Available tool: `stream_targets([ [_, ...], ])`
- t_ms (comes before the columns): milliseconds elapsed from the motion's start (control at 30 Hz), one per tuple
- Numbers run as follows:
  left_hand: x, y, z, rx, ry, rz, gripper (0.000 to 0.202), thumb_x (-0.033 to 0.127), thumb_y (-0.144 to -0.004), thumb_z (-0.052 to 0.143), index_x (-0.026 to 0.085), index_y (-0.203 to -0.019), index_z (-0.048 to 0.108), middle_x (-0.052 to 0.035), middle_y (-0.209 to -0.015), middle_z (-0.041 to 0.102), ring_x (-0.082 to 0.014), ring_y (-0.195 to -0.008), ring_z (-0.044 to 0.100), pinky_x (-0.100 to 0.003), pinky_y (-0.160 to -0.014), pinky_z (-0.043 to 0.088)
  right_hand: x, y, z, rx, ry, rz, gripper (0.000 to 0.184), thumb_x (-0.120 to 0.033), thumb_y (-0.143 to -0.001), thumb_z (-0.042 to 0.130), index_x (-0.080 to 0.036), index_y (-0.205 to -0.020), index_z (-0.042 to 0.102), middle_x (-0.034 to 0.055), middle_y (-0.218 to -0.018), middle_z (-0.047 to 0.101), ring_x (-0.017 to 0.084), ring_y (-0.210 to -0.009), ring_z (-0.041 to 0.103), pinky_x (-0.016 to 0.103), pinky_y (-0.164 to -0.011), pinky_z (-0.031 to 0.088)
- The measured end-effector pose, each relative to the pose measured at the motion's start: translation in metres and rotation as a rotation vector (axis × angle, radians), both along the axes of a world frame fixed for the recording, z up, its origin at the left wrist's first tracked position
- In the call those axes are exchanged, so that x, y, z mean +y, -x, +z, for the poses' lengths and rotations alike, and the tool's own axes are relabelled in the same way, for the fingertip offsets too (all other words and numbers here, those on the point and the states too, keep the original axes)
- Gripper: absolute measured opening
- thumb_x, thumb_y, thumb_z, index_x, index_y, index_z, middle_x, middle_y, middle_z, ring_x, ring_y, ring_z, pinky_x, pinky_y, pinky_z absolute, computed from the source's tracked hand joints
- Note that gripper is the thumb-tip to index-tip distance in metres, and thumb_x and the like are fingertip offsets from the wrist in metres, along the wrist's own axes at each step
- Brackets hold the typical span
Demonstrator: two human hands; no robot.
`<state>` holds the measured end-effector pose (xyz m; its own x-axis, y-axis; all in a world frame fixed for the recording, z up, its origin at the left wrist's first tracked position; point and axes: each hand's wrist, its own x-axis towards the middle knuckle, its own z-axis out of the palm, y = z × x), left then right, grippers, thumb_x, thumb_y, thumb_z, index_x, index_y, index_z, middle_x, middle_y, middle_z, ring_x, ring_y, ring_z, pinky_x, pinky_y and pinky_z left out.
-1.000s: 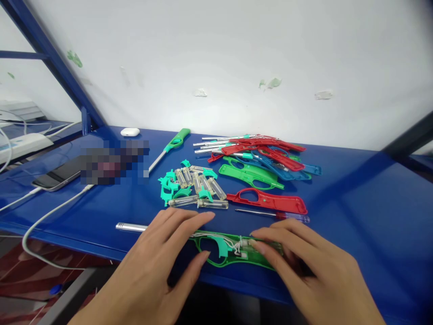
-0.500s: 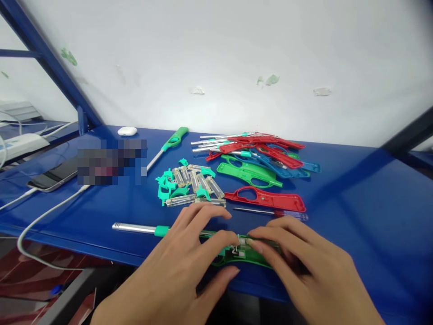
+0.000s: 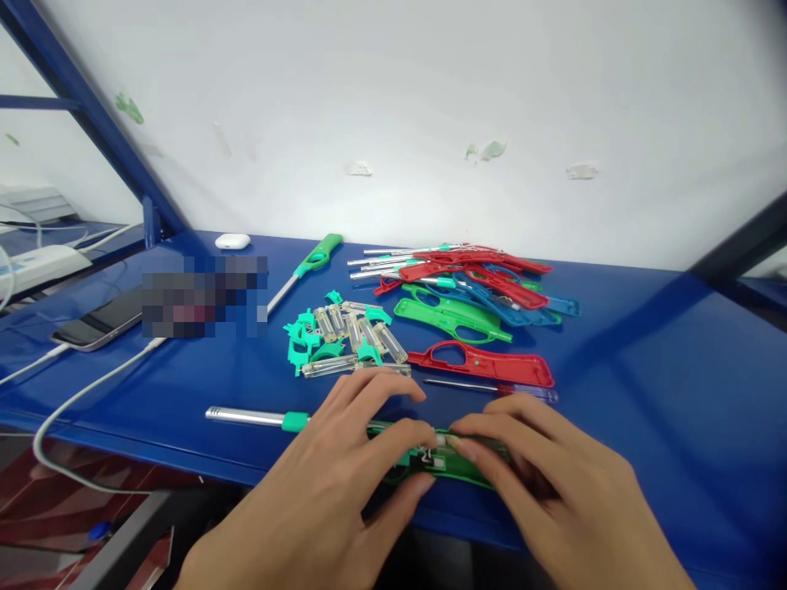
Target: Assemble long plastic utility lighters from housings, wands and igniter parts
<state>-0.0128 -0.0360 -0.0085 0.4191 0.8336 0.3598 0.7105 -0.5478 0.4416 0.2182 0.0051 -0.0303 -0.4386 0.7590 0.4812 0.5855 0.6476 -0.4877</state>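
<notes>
A green long-nosed lighter (image 3: 464, 470) lies along the table's front edge, its handle shell open and its silver tube pointing left. My left hand (image 3: 332, 475) is closed round the handle's middle, thumb and index finger by the black and white inner parts. My right hand (image 3: 566, 483) pinches a clear fuel tank (image 3: 441, 440) that lies in the shell; fingers cover most of it. Just beyond my left hand sit several loose clear fuel tanks (image 3: 353, 332) and teal triggers (image 3: 299, 348). Behind my right hand are a screwdriver (image 3: 522, 392) and a red handle shell (image 3: 485, 363).
Further back lie a green handle shell (image 3: 452, 315) and a pile of red and blue lighter parts (image 3: 485, 266). A closed green lighter (image 3: 318, 252) rests at centre left. A phone (image 3: 98, 315), white cable (image 3: 74, 401) and white earbud case (image 3: 232, 241) occupy the left.
My left thumb has moved slightly up against the inner parts of the lighter. My right hand keeps its pinch, and the view has shifted a little.
</notes>
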Motion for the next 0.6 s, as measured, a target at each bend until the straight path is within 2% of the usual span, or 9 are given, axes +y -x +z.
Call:
stream_targets([
  [167,-0.0015,-0.0019,0.0021,-0.017,0.036,-0.001,0.019,0.016,-0.104,0.057,0.027,-0.118,0.064,-0.0040,-0.141,0.054,-0.0202,-0.133,0.052,-0.035,-0.116,0.047,-0.0006,0.0003,-0.0007,-0.010,-0.007,0.003,0.019,-0.032,-0.108,0.055,-0.032,-0.104,0.073,-0.0015,-0.097,0.073,0.014,-0.077,0.077,0.024,-0.068,0.061],
  [367,-0.0002,-0.0037,0.0002,-0.014,0.048,0.004,0.019,0.017,-0.104,0.056,0.029,-0.117,0.064,-0.0047,-0.141,0.053,-0.0219,-0.134,0.053,-0.039,-0.116,0.048,0.0012,0.0011,-0.0016,-0.014,-0.029,0.017,0.019,-0.030,-0.108,0.055,-0.032,-0.104,0.073,-0.0018,-0.098,0.073,0.014,-0.078,0.077,0.023,-0.068,0.060],
  [600,-0.0004,-0.0024,-0.0038,-0.021,0.004,0.019,0.020,0.017,-0.103,0.059,0.028,-0.118,0.063,-0.0050,-0.139,0.054,-0.0217,-0.133,0.052,-0.038,-0.114,0.049,-0.0004,0.0016,-0.0010,-0.006,-0.016,0.014,0.020,-0.030,-0.108,0.055,-0.030,-0.103,0.074,-0.0004,-0.097,0.073,0.014,-0.078,0.076,0.023,-0.069,0.060],
])
